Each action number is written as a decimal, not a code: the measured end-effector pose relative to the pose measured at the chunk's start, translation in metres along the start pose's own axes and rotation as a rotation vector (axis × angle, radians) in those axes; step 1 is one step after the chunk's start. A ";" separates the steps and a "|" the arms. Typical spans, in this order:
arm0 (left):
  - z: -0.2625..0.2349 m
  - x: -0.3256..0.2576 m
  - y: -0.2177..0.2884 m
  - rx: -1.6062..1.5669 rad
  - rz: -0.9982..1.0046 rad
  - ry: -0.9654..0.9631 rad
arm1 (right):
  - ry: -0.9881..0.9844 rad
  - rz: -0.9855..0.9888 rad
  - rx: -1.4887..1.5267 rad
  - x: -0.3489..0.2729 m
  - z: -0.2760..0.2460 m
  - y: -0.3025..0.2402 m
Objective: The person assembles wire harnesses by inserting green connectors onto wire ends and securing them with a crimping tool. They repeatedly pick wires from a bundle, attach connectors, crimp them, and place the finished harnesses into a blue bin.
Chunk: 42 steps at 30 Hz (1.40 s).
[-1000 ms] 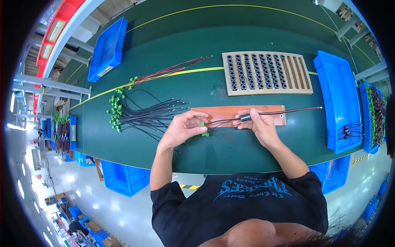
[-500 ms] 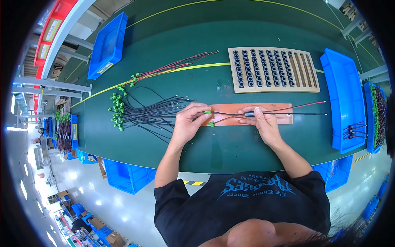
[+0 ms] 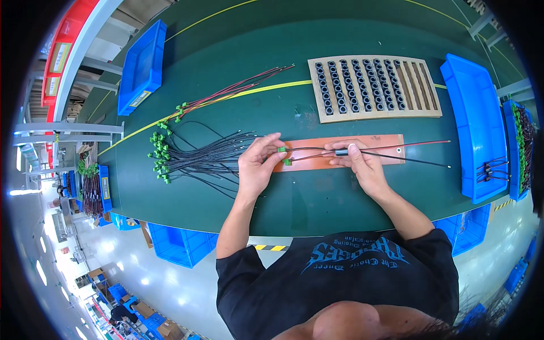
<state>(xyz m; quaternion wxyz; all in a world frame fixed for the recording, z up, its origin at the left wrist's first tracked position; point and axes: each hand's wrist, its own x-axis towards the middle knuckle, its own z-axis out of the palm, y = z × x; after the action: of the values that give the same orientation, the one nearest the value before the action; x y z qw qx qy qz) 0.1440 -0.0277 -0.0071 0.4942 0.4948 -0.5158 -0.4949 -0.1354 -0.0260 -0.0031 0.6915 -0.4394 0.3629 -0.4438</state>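
My right hand [image 3: 362,164] pinches a black cylindrical ferrite core [image 3: 341,152] between thumb and fingers. A black wire [image 3: 411,159] and a red wire [image 3: 422,144] run out of the right side of the grip, their bare ends fanned apart. At the wires' other end, a green connector [image 3: 281,149] sits at the fingertips of my left hand [image 3: 256,165], against the thumb. Just below it, a second green connector [image 3: 287,162] on the red wire hangs over an orange-brown strip [image 3: 311,164]. My right fingers partly hide how the wires pass the core.
Left of my hands lies a bundle of black wires [image 3: 198,153] with green connectors; several red wires [image 3: 226,93] lie behind it. A wooden rack [image 3: 371,116] of ferrite cores stands at the back. Blue trays [image 3: 470,124] [image 3: 141,68] flank the green table [image 3: 272,209].
My left index finger has lifted off the green connector while the thumb stays at it. The black wire's free end has swung toward me, away from the red one. The view has shifted slightly.
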 end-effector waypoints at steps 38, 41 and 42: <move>-0.007 -0.010 0.024 0.688 0.409 -0.295 | 0.026 -0.084 -0.047 0.000 0.000 0.008; -0.011 -0.012 0.023 0.615 0.363 -0.205 | 0.033 -0.092 -0.084 0.000 -0.001 0.007; -0.011 -0.013 0.021 0.599 0.347 -0.160 | 0.033 -0.099 -0.105 0.000 -0.001 0.007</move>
<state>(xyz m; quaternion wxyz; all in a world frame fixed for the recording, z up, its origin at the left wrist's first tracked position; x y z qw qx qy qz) 0.1544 -0.0147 0.0136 0.3619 0.4822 -0.7516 -0.2676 -0.1341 -0.0244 -0.0094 0.6387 -0.4850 0.3748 -0.4650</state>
